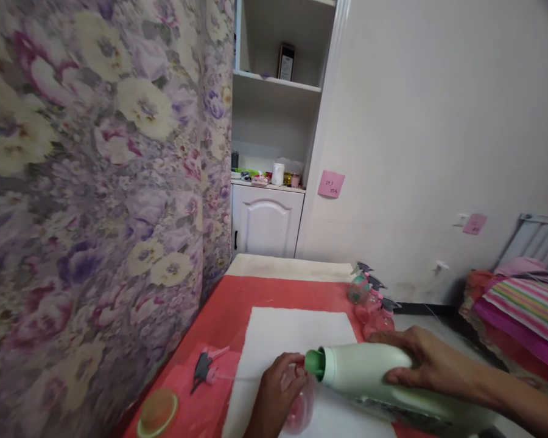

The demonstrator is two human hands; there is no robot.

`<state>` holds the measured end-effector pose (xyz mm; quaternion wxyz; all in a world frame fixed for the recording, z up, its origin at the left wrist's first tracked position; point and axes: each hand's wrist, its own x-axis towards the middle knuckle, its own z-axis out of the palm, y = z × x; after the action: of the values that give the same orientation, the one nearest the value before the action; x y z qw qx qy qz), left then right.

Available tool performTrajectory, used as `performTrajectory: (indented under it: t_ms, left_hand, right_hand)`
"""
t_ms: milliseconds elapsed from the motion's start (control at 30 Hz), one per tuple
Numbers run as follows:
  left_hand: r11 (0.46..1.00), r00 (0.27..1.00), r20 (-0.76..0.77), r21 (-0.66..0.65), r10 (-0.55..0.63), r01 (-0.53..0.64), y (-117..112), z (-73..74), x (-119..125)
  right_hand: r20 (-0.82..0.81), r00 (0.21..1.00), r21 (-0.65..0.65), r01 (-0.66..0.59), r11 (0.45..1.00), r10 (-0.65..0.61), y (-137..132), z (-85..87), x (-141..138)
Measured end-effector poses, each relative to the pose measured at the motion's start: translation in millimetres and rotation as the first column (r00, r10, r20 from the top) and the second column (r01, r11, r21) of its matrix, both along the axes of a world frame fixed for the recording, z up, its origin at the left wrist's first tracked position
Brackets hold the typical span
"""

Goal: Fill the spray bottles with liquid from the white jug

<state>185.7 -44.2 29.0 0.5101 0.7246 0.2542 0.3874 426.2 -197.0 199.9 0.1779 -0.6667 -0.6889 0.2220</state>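
My left hand (273, 394) is closed around the neck and side of a clear pink spray bottle (302, 409) with no spray head on it. My right hand (420, 360) grips a large pale green detergent bottle (357, 367) from above, tipped nearly on its side. Its green spout (314, 363) points left, right at the small bottle's mouth; whether liquid is flowing I cannot tell. A grey and pink trigger spray head (206, 372) lies on the red cloth to the left. Nearer to me is a round green cap (157, 413).
A white sheet (296, 328) covers part of the red tablecloth (278, 294). Several spray bottles with trigger heads (378, 319) stand along the table's right edge. A floral curtain (95, 213) hangs at left, a white cupboard (269, 219) stands behind, and a bed (525, 304) is at right.
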Motion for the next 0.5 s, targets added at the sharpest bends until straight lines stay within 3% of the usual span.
performTrajectory:
  t_ms: [500]
  left_hand:
    - [0.999, 0.998, 0.047, -0.014, -0.029, 0.029, 2.6, -3.4, -2.9]
  right_hand:
    - [0.140, 0.990, 0.033, -0.008, 0.999, 0.003, 3.2, 5.7, -3.9]
